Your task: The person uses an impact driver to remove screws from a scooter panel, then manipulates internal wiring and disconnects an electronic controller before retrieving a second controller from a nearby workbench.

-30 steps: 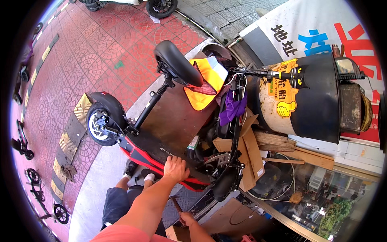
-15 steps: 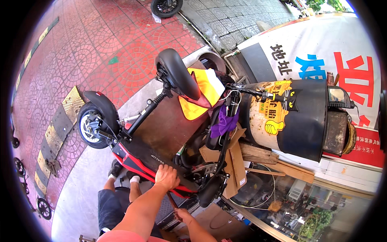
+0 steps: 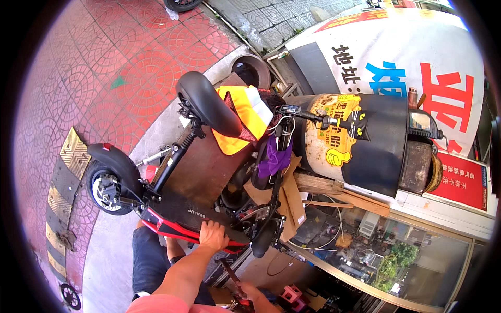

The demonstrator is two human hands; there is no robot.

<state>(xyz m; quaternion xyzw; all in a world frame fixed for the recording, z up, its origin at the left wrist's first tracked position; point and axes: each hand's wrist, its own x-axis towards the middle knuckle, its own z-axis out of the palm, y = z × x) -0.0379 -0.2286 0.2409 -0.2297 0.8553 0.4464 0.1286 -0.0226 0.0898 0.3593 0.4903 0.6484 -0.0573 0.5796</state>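
On pale concrete strip [image 3: 109, 250]: red-and-black scooter [image 3: 177, 204], rear wheel [image 3: 94, 180] toward edge along red paving. On near edge of deck: left hand [image 3: 213, 237], fingers laid over, closure underneath impossible to tell. Below: right hand [image 3: 251, 292], closed around long reddish tool [image 3: 231, 273], perhaps hammer. Around scooter's stem: purple cloth [image 3: 276, 160]. Further right: black-and-white barrel [image 3: 383, 156], glass case [image 3: 443, 255].

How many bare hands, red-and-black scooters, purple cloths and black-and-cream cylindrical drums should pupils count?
Bare hands (left hand, right hand): 2
Red-and-black scooter: 1
Purple cloth: 1
Black-and-cream cylindrical drum: 1
Total: 5
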